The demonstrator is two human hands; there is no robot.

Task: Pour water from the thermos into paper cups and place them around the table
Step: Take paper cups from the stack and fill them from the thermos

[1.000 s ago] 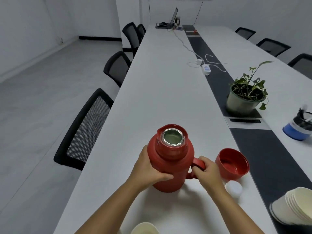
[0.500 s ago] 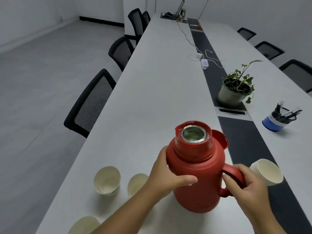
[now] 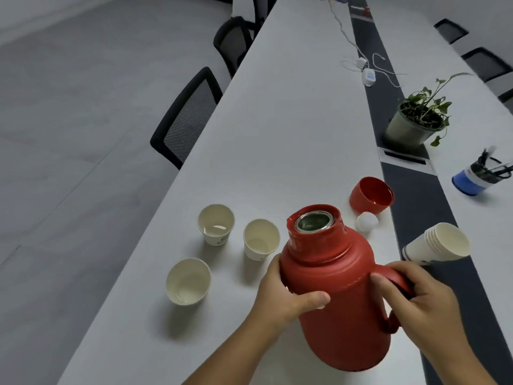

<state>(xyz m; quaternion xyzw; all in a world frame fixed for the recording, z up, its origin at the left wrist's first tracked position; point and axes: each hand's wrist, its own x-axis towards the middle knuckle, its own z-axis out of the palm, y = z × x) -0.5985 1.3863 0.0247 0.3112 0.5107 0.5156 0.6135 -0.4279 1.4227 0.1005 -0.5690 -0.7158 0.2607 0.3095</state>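
Two hands, one job: pouring water.

Start with the big white table: long and flat, with lots of room for setting cups down later.

Next, the red thermos, close to the near end of the table, leaning a little toward the cups, top wide open. Cannot tell if lifted clear of the table or resting on one edge.

Hold firm with the left hand, wrapped round the left side of the body, thumb in front. Hold firm too with the right hand, fingers curled round the red handle. Lift by the handle and steer with the other hand.

Leave alone for now the stack of spare cups, lying on its side just past the right hand.

Tip slowly, with the little spout right over the middle of a cup, likely the closest cup, just beside the left hand. Stop well short of the rim. Then on to the far cup and the near cup, both a bit more to the left. Hard to tell how much water inside any of them. Very light, these paper cups, and easy to knock over, so no bumping with the heavy thermos.

No need yet for the red lid or the small white stopper, both just behind the thermos.
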